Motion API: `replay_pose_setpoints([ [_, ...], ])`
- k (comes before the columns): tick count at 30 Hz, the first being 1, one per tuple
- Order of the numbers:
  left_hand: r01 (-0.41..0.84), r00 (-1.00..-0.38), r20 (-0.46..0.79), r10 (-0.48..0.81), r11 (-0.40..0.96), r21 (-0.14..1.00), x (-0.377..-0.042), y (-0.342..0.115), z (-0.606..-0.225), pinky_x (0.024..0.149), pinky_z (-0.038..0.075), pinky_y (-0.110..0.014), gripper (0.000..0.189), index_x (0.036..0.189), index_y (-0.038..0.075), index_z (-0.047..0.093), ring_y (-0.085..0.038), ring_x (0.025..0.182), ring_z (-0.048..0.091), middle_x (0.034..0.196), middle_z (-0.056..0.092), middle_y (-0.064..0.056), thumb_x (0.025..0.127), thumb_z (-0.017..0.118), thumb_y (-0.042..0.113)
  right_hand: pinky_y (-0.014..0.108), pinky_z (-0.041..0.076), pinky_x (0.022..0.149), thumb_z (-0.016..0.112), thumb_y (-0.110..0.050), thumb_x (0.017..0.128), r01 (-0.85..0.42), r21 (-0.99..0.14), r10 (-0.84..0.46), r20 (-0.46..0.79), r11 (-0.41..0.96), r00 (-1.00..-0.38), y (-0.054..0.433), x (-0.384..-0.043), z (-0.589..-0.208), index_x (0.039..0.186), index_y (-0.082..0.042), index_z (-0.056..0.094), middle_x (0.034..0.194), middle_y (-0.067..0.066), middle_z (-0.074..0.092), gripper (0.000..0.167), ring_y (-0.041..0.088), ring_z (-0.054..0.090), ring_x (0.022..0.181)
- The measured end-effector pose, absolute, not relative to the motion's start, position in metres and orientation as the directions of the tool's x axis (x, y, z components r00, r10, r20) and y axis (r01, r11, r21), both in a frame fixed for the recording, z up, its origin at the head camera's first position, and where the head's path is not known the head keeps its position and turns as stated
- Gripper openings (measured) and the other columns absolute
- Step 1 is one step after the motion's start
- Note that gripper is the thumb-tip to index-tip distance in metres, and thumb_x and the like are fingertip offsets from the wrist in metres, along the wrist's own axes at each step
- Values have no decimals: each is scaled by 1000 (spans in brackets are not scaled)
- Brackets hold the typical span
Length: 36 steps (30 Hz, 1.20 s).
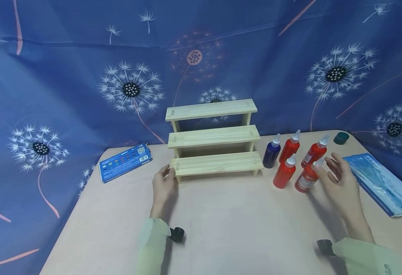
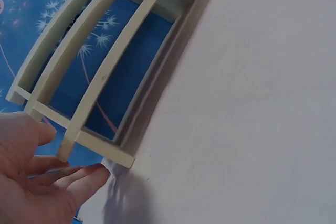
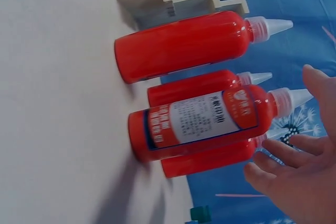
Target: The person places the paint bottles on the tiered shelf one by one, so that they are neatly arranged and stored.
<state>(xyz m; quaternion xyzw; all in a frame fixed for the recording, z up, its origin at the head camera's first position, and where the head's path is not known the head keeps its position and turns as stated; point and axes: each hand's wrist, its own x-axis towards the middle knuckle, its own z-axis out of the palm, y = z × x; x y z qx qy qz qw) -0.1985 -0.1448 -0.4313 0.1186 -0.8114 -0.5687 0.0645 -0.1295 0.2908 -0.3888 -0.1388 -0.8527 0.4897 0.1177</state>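
A three-step wooden rack (image 1: 218,164) stands against the backdrop. My left hand (image 1: 163,185) is at the left end of its lowest step. In the left wrist view the thumb and loosely bent fingers of that hand (image 2: 47,182) lie around the step's end; contact is unclear. Several red bottles (image 1: 284,173) with pointed clear nozzles stand upright right of the rack, along with a dark blue bottle (image 1: 271,152). My right hand (image 1: 340,187) is beside the nozzle of the front labelled red bottle (image 3: 205,121), thumb and fingers spread apart, with nothing gripped.
A blue flat box (image 1: 125,162) lies on the table left of the rack. At the right edge lies a blue pad with a landscape cover (image 1: 386,183), and a dark green round lidded thing (image 1: 341,138) sits behind it. Blue dandelion-print cloth (image 1: 256,65) hangs behind the table.
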Motion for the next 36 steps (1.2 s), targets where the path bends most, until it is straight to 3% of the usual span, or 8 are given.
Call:
replay_pose_setpoints([
  [4,-137,-947,-41,-317,288,948,-197,-151,-433,96,54,-40,42,138,-5,49,-33,118,60,127,60,-24,102,48,16,53,21,116,53,-46,98,131,-881,327,28,455,-945,283,-134,-395,158,-23,3,162,18,17,81,39,16,147],
  [12,-129,-931,-64,-358,159,979,-199,-154,-435,77,59,-22,38,135,-5,53,-30,107,67,119,66,-24,101,52,12,59,28,109,61,-41,94,143,-884,302,-2,445,-953,280,-139,-405,158,-21,5,161,20,17,87,46,19,144],
  [25,-105,-921,-63,-384,90,990,-202,-149,-434,77,59,-27,37,133,-4,55,-35,105,67,117,65,-26,98,58,9,68,34,104,65,-45,91,203,-868,292,-70,453,-954,281,-144,-421,158,-15,12,158,22,23,90,50,30,138],
  [36,-124,-923,-74,-378,109,986,-204,-140,-439,76,60,-27,37,133,-2,56,-33,104,68,117,66,-24,98,58,10,65,40,101,65,-45,91,235,-838,334,-67,493,-940,287,-139,-427,156,-12,22,154,23,33,84,51,39,133],
])
